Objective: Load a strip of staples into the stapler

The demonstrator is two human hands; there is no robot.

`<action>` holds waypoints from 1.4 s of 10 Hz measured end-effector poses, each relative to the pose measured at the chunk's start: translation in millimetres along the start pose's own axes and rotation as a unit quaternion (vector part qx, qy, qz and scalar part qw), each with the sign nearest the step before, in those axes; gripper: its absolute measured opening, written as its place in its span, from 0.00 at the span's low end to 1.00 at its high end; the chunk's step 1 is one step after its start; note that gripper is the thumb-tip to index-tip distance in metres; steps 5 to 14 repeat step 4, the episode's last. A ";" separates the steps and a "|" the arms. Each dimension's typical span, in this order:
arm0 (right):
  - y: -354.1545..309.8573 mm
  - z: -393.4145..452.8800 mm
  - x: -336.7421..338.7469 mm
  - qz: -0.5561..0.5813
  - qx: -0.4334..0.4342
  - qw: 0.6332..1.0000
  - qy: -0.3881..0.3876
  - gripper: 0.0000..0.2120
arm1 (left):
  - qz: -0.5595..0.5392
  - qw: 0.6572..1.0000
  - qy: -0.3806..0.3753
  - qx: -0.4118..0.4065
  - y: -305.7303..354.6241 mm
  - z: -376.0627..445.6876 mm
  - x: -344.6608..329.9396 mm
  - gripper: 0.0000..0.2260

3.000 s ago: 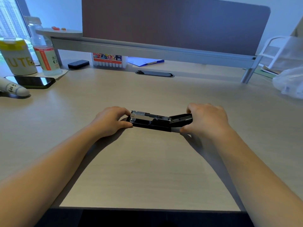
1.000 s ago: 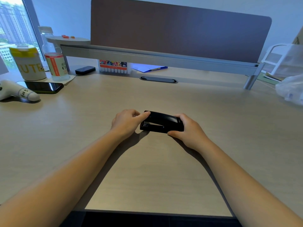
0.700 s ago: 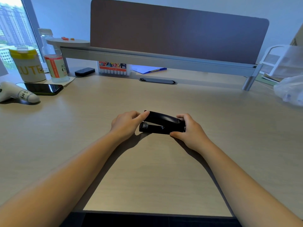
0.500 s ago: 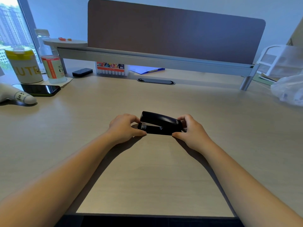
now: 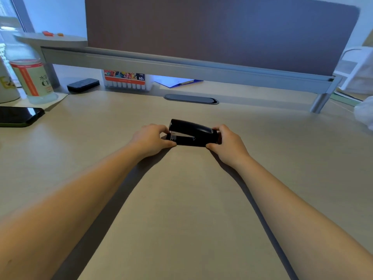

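— Closed now, is it? Three seconds back the lid stood swung open.

— Yes. On the worktop (image 5: 181, 199) the black stapler (image 5: 192, 133) lies shut, the left hand (image 5: 150, 139) pinching its front end, the right hand (image 5: 229, 145) gripping its rear.

— Beyond?

— Phone (image 5: 19, 116) far left, marker box (image 5: 126, 80) under the divider.

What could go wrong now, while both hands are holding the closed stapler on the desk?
1. The left hand has its fingertips at the stapler mouth, where a metal part shows; pressing the top down could pinch or staple them.
2. The stapler sits on the smooth desk, held only at its ends by the left and right hand; it may slide if pushed.
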State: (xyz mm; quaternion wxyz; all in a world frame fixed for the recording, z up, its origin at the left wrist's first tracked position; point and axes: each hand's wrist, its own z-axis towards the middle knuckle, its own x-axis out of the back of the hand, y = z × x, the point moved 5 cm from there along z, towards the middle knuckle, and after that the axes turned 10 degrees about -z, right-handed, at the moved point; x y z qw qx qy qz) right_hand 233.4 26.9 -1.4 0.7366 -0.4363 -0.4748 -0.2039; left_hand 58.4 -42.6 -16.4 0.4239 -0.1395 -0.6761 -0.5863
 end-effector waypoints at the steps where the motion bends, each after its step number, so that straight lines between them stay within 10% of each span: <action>1: 2.7 34.1 -7.9 -0.008 0.001 1.000 0.007 0.19 | -0.013 1.000 0.009 -0.001 -5.1 34.9 -0.9 0.18; 14: 15.1 82.0 -18.1 0.001 -0.027 0.999 0.029 0.24 | 0.007 0.999 0.036 0.003 -1.9 78.4 -4.4 0.22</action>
